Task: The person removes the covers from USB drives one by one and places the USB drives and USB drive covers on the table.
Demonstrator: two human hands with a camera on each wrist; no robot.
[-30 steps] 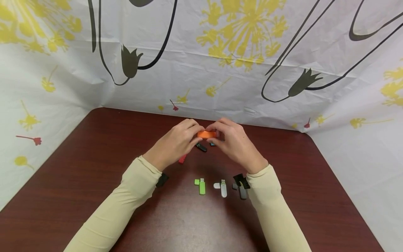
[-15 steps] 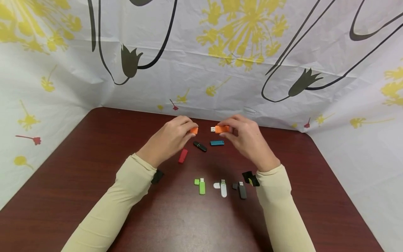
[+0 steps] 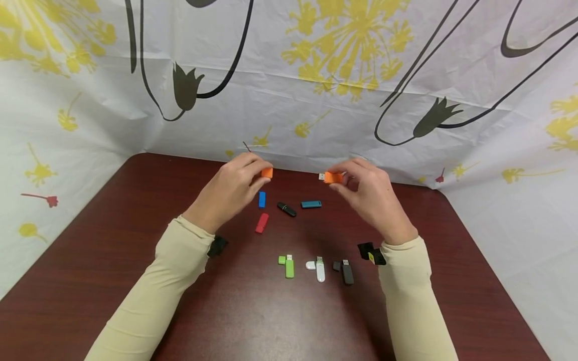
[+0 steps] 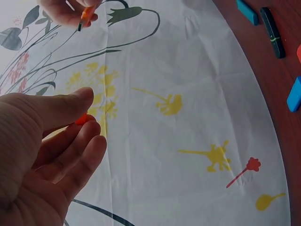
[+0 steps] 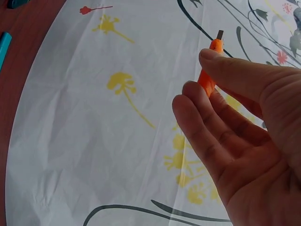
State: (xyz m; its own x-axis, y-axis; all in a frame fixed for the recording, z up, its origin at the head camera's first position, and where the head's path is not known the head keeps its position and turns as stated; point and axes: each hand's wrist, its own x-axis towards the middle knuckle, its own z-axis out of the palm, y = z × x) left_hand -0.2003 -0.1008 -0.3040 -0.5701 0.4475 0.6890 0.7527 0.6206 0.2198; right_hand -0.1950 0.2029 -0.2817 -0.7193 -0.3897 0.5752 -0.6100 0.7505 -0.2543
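Note:
In the head view my left hand [image 3: 232, 188] pinches a small orange cap [image 3: 267, 173] between thumb and fingers. My right hand [image 3: 368, 193] holds the orange USB stick [image 3: 333, 177], its bare metal plug pointing left toward the cap. A wide gap separates the two pieces, both raised over the back of the table. The left wrist view shows only a sliver of the cap [image 4: 81, 119], mostly covered by the thumb and fingers. In the right wrist view the stick [image 5: 207, 81] stands nearly upright in the grip, plug uppermost.
Capped sticks lie mid-table: blue [image 3: 262, 199], black [image 3: 286, 209], teal [image 3: 311, 204] and red [image 3: 262, 223]. Nearer, in a row, are a green stick [image 3: 289, 268], a white one [image 3: 320, 271] and a grey one [image 3: 347, 274], each beside its cap. A patterned cloth [image 3: 271, 100] hangs behind the table.
The orange cap came off the USB stick, and my hands have drawn apart, left hand leftward with the cap, right hand rightward with the stick. The blue stick has come into view.

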